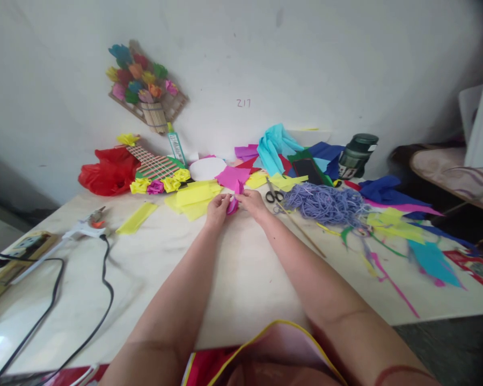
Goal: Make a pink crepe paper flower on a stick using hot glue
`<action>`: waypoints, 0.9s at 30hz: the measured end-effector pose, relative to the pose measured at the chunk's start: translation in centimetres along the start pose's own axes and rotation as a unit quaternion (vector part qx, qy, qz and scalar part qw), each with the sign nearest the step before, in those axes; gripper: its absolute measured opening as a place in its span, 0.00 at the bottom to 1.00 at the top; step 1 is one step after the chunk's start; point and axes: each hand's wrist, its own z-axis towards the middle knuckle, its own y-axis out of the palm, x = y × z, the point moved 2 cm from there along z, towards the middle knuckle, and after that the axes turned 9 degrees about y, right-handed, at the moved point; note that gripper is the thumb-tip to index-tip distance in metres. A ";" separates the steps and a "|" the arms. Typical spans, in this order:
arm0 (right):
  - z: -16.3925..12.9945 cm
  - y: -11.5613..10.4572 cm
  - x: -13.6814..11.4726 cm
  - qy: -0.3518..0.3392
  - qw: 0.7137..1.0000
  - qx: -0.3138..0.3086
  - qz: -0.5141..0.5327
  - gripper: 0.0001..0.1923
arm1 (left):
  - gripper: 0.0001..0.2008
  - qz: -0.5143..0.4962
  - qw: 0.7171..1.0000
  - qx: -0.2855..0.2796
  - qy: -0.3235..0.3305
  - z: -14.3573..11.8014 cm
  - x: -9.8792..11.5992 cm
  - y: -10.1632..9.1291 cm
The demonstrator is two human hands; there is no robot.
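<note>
Both of my hands meet over the middle of the table, closed on one small piece of magenta crepe paper point(232, 206). My left hand point(218, 210) pinches its left side. On the other side my right hand point(251, 203) grips it with thumb and fingers, and part of the paper stands up above the fingertips. The paper looks bent or rolled, but its exact shape is partly hidden. Just behind lies a flat magenta paper sheet point(230, 177), with yellow crepe paper strips point(195, 198) to the left. Black-handled scissors point(274, 196) rest right of my right hand.
A glue gun point(89, 228) with a black cord lies left, near a power strip point(18, 254). A purple string heap point(326, 203), a thin stick point(304, 233) and a dark jar point(357, 155) are right. A glue bottle point(177, 145) leans at the back.
</note>
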 end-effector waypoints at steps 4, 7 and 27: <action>0.1 -0.7 -0.3 -0.012 1.000 0.006 -0.017 0.07 | 0.20 0.089 0.996 0.004 0.010 0.4 -0.3 -0.7; 0.2 -1.1 -0.3 -0.007 1.000 0.006 -0.017 0.07 | 0.18 0.152 0.988 0.019 0.030 0.8 -0.7 -1.2; -1.2 -1.1 -1.0 0.077 0.991 -0.075 0.084 0.03 | 0.22 0.125 0.992 -0.006 0.007 -0.9 1.4 1.4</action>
